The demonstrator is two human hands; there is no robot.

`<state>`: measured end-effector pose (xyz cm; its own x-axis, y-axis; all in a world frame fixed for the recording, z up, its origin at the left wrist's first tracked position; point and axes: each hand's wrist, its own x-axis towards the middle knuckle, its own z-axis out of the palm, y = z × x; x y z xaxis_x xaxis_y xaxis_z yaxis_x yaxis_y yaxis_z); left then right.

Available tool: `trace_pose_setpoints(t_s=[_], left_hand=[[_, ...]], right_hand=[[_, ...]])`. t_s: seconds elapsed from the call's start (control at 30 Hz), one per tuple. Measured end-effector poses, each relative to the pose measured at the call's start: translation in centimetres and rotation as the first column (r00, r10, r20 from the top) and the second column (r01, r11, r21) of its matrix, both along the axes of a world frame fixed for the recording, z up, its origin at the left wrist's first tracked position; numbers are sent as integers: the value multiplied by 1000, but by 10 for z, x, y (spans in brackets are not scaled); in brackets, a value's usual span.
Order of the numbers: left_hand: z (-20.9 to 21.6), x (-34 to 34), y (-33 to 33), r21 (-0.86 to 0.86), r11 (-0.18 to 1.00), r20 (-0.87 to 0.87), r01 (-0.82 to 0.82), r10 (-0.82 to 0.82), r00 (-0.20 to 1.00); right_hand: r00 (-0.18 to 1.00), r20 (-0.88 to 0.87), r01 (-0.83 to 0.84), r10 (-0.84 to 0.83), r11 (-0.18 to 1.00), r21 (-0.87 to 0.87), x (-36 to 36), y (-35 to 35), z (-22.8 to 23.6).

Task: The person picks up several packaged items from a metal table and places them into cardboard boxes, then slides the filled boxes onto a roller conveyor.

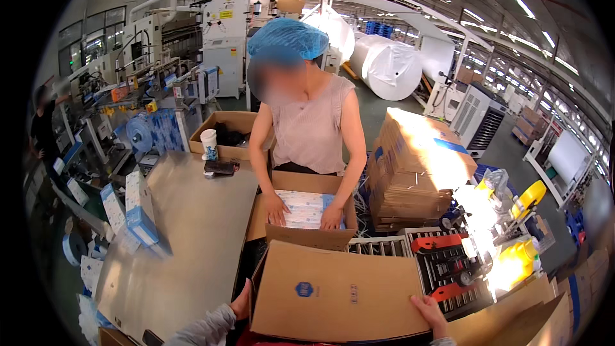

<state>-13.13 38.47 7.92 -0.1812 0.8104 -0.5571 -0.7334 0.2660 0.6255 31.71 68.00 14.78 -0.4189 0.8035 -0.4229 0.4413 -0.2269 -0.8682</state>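
A large brown cardboard box [339, 285], with a small blue printed mark on its upper face, is held between my hands at the lower middle. My left hand [242, 300] presses on its left side, thumb up; my right hand [430, 314] grips its right edge with the fingers over the rim. Just beyond, a co-worker in a blue hair net has both hands in an open cardboard box [314, 238]. White and blue soft packs [301, 208] fill that box, and the co-worker's hands rest at the two sides of them.
A metal worktable [186, 230] stretches along my left, with several white and blue packs [142, 221] at its far left edge. A white bottle [209, 144] stands near the table's back. Stacked flat cartons [416, 173] stand on the right, beside a roller conveyor with a red-armed taping machine [442, 259].
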Motion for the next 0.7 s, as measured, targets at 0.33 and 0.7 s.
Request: trace_pose_setpoints(t_s=[0.33, 0.7], left_hand=[[-60, 6, 12, -195, 961, -28, 195, -205, 978], [-84, 26, 28, -47, 989, -938, -140, 4, 348]], right_hand=[[594, 481, -801, 644, 532, 277, -266, -204, -22], [484, 874, -860, 31, -165, 482, -124, 30, -47]])
